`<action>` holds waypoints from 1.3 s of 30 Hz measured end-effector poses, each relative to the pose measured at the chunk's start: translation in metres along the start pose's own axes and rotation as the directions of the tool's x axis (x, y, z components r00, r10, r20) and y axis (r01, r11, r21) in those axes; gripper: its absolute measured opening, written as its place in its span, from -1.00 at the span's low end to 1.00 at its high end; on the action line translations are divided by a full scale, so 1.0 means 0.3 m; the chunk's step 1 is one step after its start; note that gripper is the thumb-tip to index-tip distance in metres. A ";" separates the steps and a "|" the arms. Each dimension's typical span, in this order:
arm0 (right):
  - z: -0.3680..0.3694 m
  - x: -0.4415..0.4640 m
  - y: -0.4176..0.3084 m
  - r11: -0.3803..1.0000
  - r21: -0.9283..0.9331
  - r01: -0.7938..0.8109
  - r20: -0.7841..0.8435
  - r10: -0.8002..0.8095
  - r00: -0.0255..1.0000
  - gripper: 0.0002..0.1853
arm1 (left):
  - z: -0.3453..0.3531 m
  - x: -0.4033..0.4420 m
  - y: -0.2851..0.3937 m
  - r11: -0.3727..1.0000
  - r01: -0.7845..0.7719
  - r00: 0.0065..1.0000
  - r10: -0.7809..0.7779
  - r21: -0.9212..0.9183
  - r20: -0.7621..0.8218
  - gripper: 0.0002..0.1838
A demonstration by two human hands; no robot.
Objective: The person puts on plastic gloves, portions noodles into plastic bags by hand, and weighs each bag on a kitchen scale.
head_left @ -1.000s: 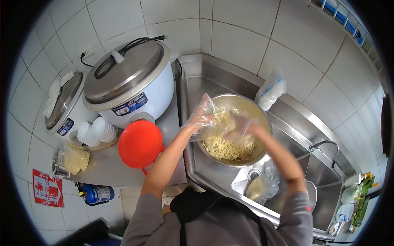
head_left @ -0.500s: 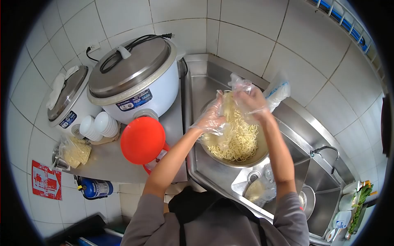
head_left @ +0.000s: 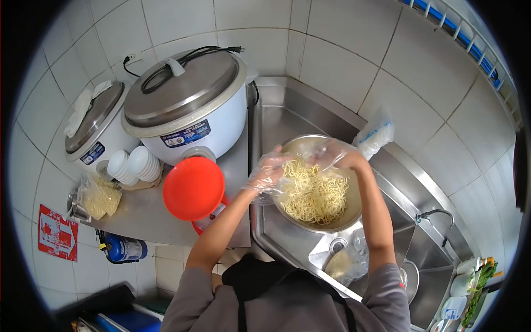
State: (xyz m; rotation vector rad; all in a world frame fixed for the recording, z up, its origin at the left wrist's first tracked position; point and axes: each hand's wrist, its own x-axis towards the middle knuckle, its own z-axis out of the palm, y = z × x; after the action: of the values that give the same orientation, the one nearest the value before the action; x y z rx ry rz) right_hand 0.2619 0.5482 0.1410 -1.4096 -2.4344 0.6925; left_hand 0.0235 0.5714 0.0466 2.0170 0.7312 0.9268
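Note:
A large round metal bowl (head_left: 354, 213) stands on the steel sink counter, with a heap of yellow noodles (head_left: 318, 193) in it. My left hand (head_left: 268, 172), in a loose clear plastic glove, is at the bowl's left rim. Its fingers are apart and reach toward the noodles' edge. Over the far side of the bowl is my right hand (head_left: 334, 154), gloved the same way. Its fingers curl down onto the top strands; glove film and blur partly hide the fingertips.
Left of the sink stand a big rice cooker (head_left: 227, 135), a smaller cooker (head_left: 113, 141), stacked white bowls (head_left: 145, 164), a red round container (head_left: 193, 188) and bagged noodles (head_left: 99, 199). A plastic bag (head_left: 348, 263) lies by the drain; a faucet (head_left: 437, 214) is at right.
Both hands have come down and apart; my left hand moved left toward the rim. Noodles lifted between the hands have dropped back onto the heap.

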 end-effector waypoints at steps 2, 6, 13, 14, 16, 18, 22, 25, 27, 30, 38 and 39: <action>-0.020 -0.041 -0.010 0.958 0.280 -0.067 -0.029 0.078 0.997 -0.70 | -0.018 -0.017 0.012 0.949 0.307 0.946 -0.313 0.073 0.089 -0.53; 0.197 -0.053 -0.149 0.949 0.046 -0.313 0.174 0.301 0.938 0.17 | -0.029 -0.044 0.021 0.884 0.403 0.873 -0.449 0.237 0.192 -0.51; 0.378 -0.048 0.042 0.924 0.018 -0.383 -0.342 0.365 0.866 -0.64 | -0.027 -0.046 0.062 0.934 0.251 0.956 -0.280 0.253 0.087 -0.13; 0.324 -0.056 0.054 0.916 0.013 -0.401 -0.397 0.373 0.839 -0.68 | -0.041 -0.039 0.067 0.953 0.183 0.971 -0.214 0.240 0.108 -0.11; 0.214 -0.091 0.001 0.827 0.494 -0.268 -0.344 0.469 0.813 -0.68 | -0.020 -0.035 0.025 0.972 -0.034 0.994 0.010 0.232 0.106 -0.09; 0.203 -0.112 -0.032 0.601 0.790 -0.118 -0.282 0.528 0.801 -0.66 | 0.016 -0.027 0.017 0.996 -0.009 0.995 0.000 0.083 0.102 -0.09; 0.469 0.041 -0.024 0.681 0.553 -0.479 -0.346 0.711 0.612 -0.61 | 0.026 -0.002 0.134 0.963 0.187 0.981 -0.174 -0.195 0.082 -0.15; 0.453 0.057 0.019 0.965 0.155 -0.211 0.028 0.210 0.977 -0.50 | 0.097 -0.038 0.106 0.997 -0.075 0.997 0.076 0.036 -0.025 -0.23; 0.353 0.088 -0.014 0.982 0.051 -0.181 0.287 0.159 0.945 -0.43 | 0.091 -0.040 0.085 0.996 -0.067 0.995 0.071 0.054 -0.071 -0.29; 0.133 0.032 -0.109 0.918 0.353 -0.181 0.312 0.068 0.948 -0.38 | 0.054 -0.045 0.092 0.985 0.029 0.980 -0.062 -0.170 -0.191 -0.41; 0.101 -0.101 -0.109 0.979 0.178 -0.102 -0.042 0.112 0.993 -0.11 | -0.012 -0.065 -0.008 0.986 0.150 0.989 -0.149 0.078 -0.018 -0.57; 0.160 -0.104 -0.081 0.985 0.078 -0.154 -0.070 0.159 0.985 -0.13 | -0.023 -0.069 0.003 0.957 0.244 0.966 -0.254 0.158 0.045 -0.59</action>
State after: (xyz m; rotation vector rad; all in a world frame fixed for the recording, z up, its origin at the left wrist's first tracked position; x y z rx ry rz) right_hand 0.2387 0.4978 0.1130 -1.5809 -2.2360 0.7384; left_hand 0.0064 0.5585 0.0431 2.0160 1.0190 0.6730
